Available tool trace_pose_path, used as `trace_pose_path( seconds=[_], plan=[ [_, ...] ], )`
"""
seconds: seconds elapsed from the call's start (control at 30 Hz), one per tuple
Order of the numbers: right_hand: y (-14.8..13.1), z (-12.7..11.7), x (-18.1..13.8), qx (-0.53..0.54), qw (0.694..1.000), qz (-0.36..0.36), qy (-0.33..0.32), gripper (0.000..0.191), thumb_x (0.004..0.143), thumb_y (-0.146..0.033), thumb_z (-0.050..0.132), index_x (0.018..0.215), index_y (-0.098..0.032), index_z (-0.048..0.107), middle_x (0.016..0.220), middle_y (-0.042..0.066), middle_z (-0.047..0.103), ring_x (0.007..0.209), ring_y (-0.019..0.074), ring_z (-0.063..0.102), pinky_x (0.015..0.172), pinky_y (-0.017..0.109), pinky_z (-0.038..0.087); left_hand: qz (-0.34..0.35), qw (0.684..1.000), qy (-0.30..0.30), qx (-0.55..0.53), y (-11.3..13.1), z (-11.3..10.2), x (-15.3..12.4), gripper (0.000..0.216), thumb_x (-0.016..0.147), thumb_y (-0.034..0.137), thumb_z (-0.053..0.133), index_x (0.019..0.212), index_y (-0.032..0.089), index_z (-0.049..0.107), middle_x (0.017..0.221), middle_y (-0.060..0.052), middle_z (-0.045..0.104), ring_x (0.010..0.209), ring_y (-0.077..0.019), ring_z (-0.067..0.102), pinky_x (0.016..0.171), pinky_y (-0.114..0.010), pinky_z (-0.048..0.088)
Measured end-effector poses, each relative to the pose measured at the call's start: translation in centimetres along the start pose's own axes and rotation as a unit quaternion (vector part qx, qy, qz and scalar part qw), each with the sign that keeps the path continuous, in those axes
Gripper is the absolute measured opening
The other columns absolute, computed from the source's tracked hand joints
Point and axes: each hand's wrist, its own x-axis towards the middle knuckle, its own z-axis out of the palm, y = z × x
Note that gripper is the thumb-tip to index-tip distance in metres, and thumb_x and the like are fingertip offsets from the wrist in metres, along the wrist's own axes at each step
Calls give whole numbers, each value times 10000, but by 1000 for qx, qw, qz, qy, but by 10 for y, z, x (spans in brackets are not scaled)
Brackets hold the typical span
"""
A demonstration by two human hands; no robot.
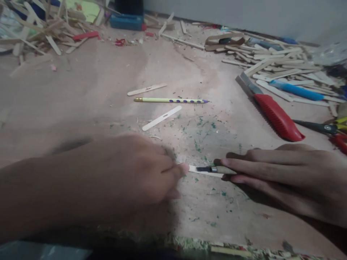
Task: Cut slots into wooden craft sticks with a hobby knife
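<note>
Wooden stick (206, 173) lies flat on the board (94, 83), low centre, between the two hands. Only a short pale stretch of it shows; the rest is under fingers.

Left hand (130, 175) comes in from the left, blurred, back of the hand up. Fingers are closed down to a pinch and the fingertips (184, 168) press the stick's left end against the board. Cannot tell how much of the stick runs under the hand.

Right hand (287, 173) comes in from the right, low and flat, fingers wrapped tight along a knife (217, 169). Forefinger is stretched straight out over the handle, thumb tucked below. The dark blade points left and lies on top of the stick, its tip just beside the left fingertips. Touching or a hair apart: cannot tell.

Green flecks (196, 144) and fine shavings are scattered on the board around both hands.

Above the hands, mid-board: a pencil (170, 100), yellow-green with purple dots, lying sideways with the tip to the right. Far stick (147, 89) sits just above it, near stick (162, 117) just below, both tilted, neither touching it.

Right side: a red cutter (273, 112) lies diagonal, blade end up-left. A blue pen (295, 90) rests on a heap of sticks (284, 65) behind it. Scissors (322, 127) show at the right edge, near the cutter's handle end.

Top left: another heap of offcuts (40, 29). A blue box (127, 21) stands at the back edge.
</note>
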Motion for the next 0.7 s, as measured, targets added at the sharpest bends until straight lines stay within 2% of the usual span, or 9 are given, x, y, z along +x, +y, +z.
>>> trace_pose_path(
  seconds=[0.2, 0.33, 0.43, 0.57, 0.7],
  plan=[
    [0, 4, 1, -2, 1000, -5, 3, 332, 1402, -328, 516, 1595, -366, 783, 966, -27, 927, 695, 175, 865, 633, 289, 701, -6, 999, -33, 3, 1, -3, 3, 132, 1233, 320, 830, 1240, 217, 912, 950, -26, 897, 755, -235, 793, 690, -415, 549],
    [-1, 7, 2, 12, 1000, -1, 16, 361, 1406, -349, 498, 1590, -361, 809, 945, -28, 922, 653, 179, 844, 625, 311, 710, 2, 1000, -23, 0, 0, -2, 0, 62, 1221, 213, 818, 1219, 212, 879, 929, 4, 860, 749, -222, 773, 706, -427, 541],
    [1, 5, 2, 5, 1000, -11, 15, 352, 1393, -283, 519, 1570, -322, 820, 960, -15, 921, 649, 171, 835, 610, 308, 694, 0, 1000, -9, -4, -1, 0, -2, 145, 1208, 120, 773, 1152, 231, 848, 893, 17, 823, 727, -220, 746, 703, -426, 523],
    [4, 0, 1, -5, 1000, -23, 1, 382, 1369, -221, 567, 1642, -350, 801, 1030, -21, 943, 678, 168, 854, 624, 294, 699, -11, 999, -20, -22, 1, -2, -1, 275, 1276, 212, 756, 1007, 259, 788, 877, 12, 818, 731, -226, 738, 707, -427, 515],
    [1, 1, 1, -16, 1000, -13, -2, 433, 1384, -260, 525, 1724, -406, 750, 927, -44, 867, 644, 171, 822, 589, 307, 662, -12, 999, -31, -15, 2, -4, 2, 290, 1263, 233, 793, 976, 266, 777, 864, 16, 823, 713, -245, 748, 683, -465, 503]
  ],
)
